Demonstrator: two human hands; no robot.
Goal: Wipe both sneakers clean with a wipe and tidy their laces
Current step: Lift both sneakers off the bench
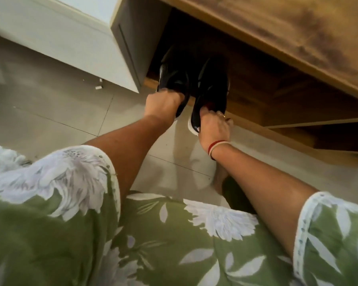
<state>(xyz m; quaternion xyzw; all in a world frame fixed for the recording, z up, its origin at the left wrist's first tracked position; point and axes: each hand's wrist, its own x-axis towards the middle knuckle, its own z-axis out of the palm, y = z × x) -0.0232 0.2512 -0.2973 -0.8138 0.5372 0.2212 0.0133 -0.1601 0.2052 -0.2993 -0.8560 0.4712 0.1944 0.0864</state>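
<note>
- The left hand's (163,104) fingers are curling over the heel end of the left sneaker (174,77) and gripping it; the fingertips are hiding inside the shoe's opening.
- The right hand's (212,126) fingers are clamping round the heel of the right sneaker (211,85), with a ring (221,114) showing on one finger.
- Red and cream bands (217,146) are circling the right wrist.
- Both black sneakers are lying side by side, just touching, with toes pointing far into the dark lower opening of the wooden shelf unit (277,38) and heels sticking out near over its front edge; a white sole edge is showing at the right heel.
- Whether the shoes are resting on the shelf board or hanging lifted is unclear.
- Both bare forearms are reaching out from a green leaf-print garment (153,244).
- A white cabinet (70,38) is standing left of the shelf unit, on a pale tiled floor (60,112) where small white bits (98,87) are lying.
</note>
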